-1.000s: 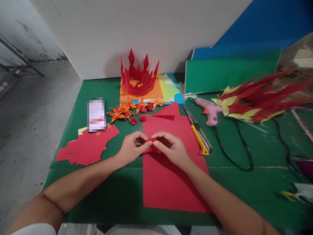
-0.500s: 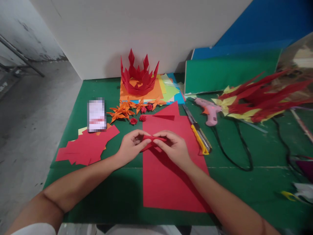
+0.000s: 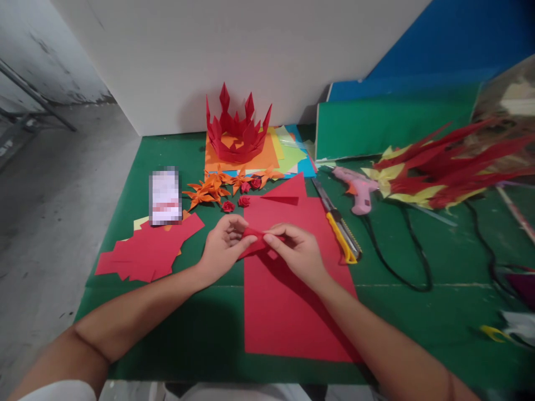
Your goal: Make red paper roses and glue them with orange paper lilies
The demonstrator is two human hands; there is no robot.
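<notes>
A small folded piece of red paper (image 3: 256,243) is held between both my hands, just above a large red sheet (image 3: 288,312) that lies on the green table (image 3: 418,317). My left hand (image 3: 223,245) pinches the piece's left end with thumb and fingers. My right hand (image 3: 295,252) pinches its right end, fingers curled over it. Part of the piece is hidden by my fingers.
A pile of cut red paper pieces (image 3: 146,253) lies at the left. Orange paper flowers (image 3: 209,189), small red paper roses (image 3: 236,203) and a red paper crown (image 3: 237,131) sit behind. A yellow box cutter (image 3: 340,231), a pink glue gun (image 3: 357,189) with its black cord, and red-yellow paper feathers (image 3: 443,167) lie at the right.
My fingers have shifted on the small red piece, turning and pressing it; the hands stay in the same place. Nothing else on the table has moved.
</notes>
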